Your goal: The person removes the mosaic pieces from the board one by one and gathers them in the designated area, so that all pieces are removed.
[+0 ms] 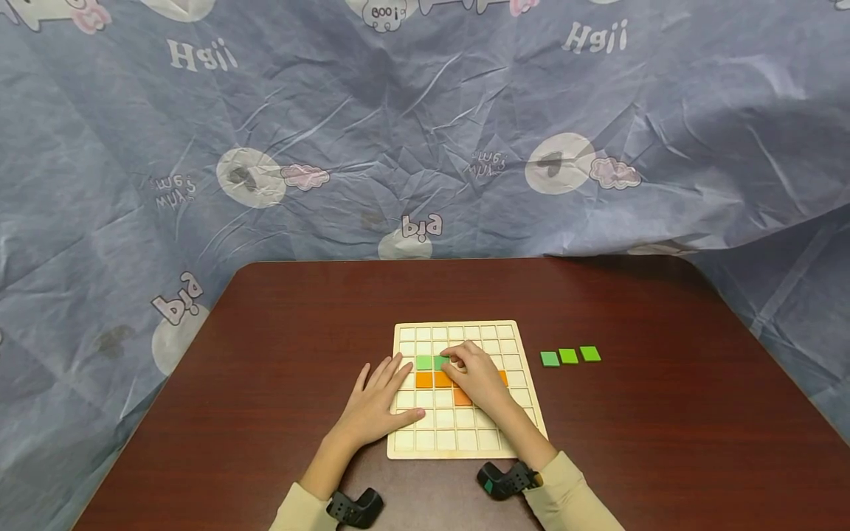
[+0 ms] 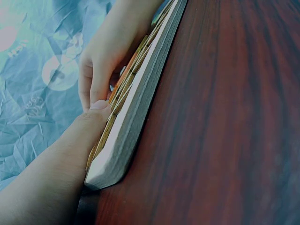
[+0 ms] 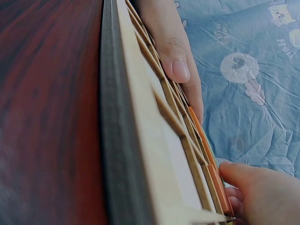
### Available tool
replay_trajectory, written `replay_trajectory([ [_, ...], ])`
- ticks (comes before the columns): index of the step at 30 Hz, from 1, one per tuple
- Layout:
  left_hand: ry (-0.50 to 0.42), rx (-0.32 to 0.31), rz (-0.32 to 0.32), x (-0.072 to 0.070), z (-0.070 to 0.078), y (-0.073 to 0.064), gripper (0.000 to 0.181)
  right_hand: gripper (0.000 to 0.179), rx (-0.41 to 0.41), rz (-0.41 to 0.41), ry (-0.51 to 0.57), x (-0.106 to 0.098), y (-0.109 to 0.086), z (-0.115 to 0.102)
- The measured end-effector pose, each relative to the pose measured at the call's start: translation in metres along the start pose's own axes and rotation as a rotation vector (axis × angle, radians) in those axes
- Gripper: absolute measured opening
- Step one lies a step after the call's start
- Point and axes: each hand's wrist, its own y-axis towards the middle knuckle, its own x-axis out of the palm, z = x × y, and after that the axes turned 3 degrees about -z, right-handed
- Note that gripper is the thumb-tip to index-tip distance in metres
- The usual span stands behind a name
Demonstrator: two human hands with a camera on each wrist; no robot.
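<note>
A pale wooden grid board [image 1: 465, 440] lies on the table, with square tiles set in some of its cells. My left hand [image 1: 375, 409] rests spread on the board's left edge, its thumb lying over the lower cells. On the upper middle of the grid, my right hand [image 1: 479, 376] pinches a green tile [image 1: 440, 362] between thumb and forefinger. Just left of it sits a lighter green tile [image 1: 423, 362]. Below them are orange tiles [image 1: 423, 380], with another orange tile [image 1: 462, 397] one row lower. The right hand partly covers an orange tile [image 1: 503, 378] at the right.
Three loose green tiles, a darker one [image 1: 550, 359] and two brighter tiles [image 1: 568, 356], lie right of the board on the dark red-brown table [image 1: 319, 317]. A printed blue-grey cloth [image 1: 398, 110] hangs behind the table's far edge. Both wrists wear black devices [image 1: 356, 509].
</note>
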Motion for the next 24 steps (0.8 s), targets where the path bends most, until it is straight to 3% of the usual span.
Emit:
replay_trajectory([
  [9, -0.003, 0.0, 0.002, 0.0011, -0.0011, 0.0001, 0.083, 0.021, -0.017, -0.004, -0.031, -0.0004, 0.0003, -0.0001],
  [24, -0.007, -0.001, 0.001, -0.0011, 0.0001, -0.0003, 0.083, 0.02, -0.028, -0.002, 0.015, -0.0004, 0.001, 0.0],
])
